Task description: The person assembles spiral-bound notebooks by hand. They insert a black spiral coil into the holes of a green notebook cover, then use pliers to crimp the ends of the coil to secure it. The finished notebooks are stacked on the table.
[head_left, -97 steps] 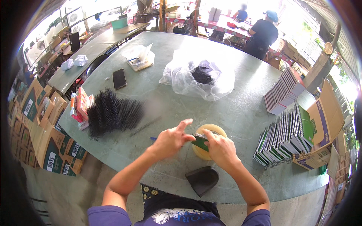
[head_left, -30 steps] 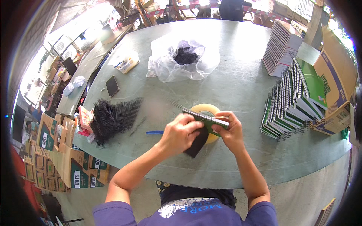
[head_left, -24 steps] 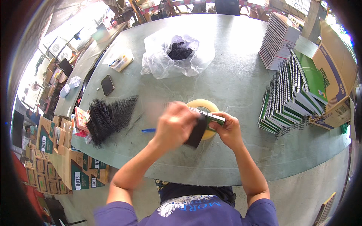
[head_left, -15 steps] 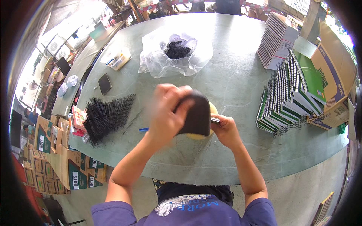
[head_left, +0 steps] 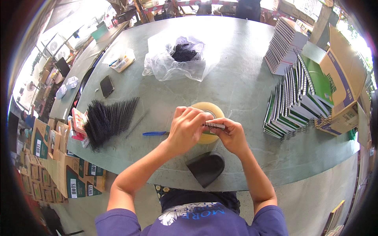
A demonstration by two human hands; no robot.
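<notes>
My left hand and my right hand meet over a roll of tan packing tape on the green table. Between them they hold a small spiral-bound notebook edge-on, its wire spine facing me. My left fingers pinch its left end, my right fingers grip its right end. A black curved cover piece lies on the table just below my hands. A blue pen lies to the left of my left wrist.
A pile of black spiral wires lies at the left, a dark phone behind it. A clear plastic bag with black pieces sits at the back. Stacks of spiral notebooks and cardboard boxes fill the right. Cartons stand at the left.
My left hand had lifted the black cover piece up before my face; now that piece lies on the table near me and both hands hold the small notebook over the tape roll.
</notes>
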